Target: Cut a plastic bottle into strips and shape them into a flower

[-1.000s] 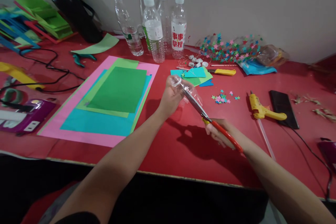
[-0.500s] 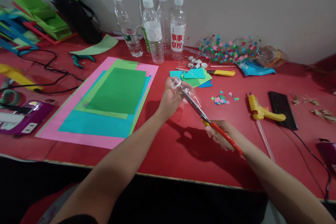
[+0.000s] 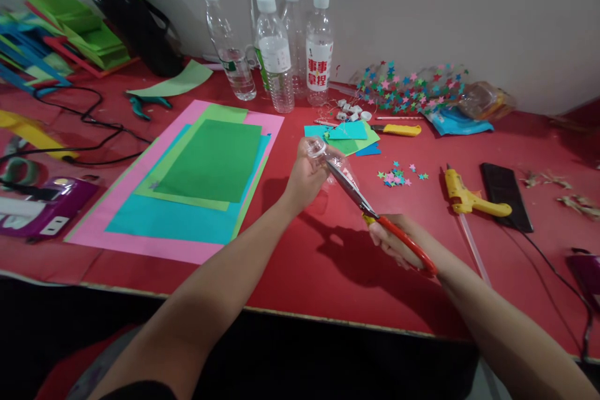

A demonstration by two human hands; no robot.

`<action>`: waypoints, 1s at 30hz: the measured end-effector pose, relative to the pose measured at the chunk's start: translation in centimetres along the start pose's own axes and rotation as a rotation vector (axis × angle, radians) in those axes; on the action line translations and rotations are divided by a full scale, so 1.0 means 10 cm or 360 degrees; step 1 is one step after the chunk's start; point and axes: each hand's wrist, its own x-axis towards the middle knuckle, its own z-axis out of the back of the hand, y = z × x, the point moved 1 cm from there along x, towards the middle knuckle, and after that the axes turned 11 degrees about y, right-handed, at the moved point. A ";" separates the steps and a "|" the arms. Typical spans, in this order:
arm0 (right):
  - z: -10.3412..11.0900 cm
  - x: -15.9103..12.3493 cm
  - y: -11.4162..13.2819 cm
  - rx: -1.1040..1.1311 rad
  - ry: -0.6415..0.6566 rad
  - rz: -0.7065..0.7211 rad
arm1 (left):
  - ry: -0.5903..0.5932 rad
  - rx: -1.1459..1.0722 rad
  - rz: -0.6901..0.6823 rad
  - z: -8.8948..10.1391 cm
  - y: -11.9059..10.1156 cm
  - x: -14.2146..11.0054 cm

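My left hand (image 3: 304,176) is closed around a clear plastic bottle top (image 3: 344,169), whose threaded neck shows above the fingers. A pair of scissors (image 3: 347,185) with red and yellow handles is in the grip of my right hand (image 3: 392,242). The blades lie nearly together, their tips at the plastic near the bottle neck. How deep they reach into the plastic I cannot tell. Beyond my hands lie small blue and green paper pieces (image 3: 349,132) and a yellow utility knife (image 3: 398,130). Loose star sequins (image 3: 394,176) are scattered to the right of the bottle top.
Coloured paper sheets (image 3: 210,162) are stacked at left. Several plastic bottles (image 3: 276,65) stand along the wall. A yellow glue gun (image 3: 469,195) and a black phone (image 3: 505,197) lie at right, with a cable. A purple device (image 3: 70,206) sits far left.
The scissors' handles have swung slightly down and right with my right hand. My left hand keeps its hold on the bottle top, and the whole view has shifted a little.
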 end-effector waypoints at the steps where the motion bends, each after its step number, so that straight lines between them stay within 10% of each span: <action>1: -0.01 0.00 0.01 -0.0015 -0.0019 -0.0026 | -0.0001 0.0002 -0.0009 0.00 0.00 0.00; 20: 0.05 0.02 -0.06 -0.0052 0.0065 0.0048 | -0.0260 -0.0118 0.0058 0.07 0.02 0.05; 24: 0.05 0.08 -0.05 -0.0111 -0.0325 0.0127 | -0.0515 -0.0315 0.0219 0.11 0.03 0.05; 30: 0.13 0.20 -0.14 -0.0069 -0.0896 0.0182 | -0.0157 -0.0494 0.0464 -0.06 0.05 -0.06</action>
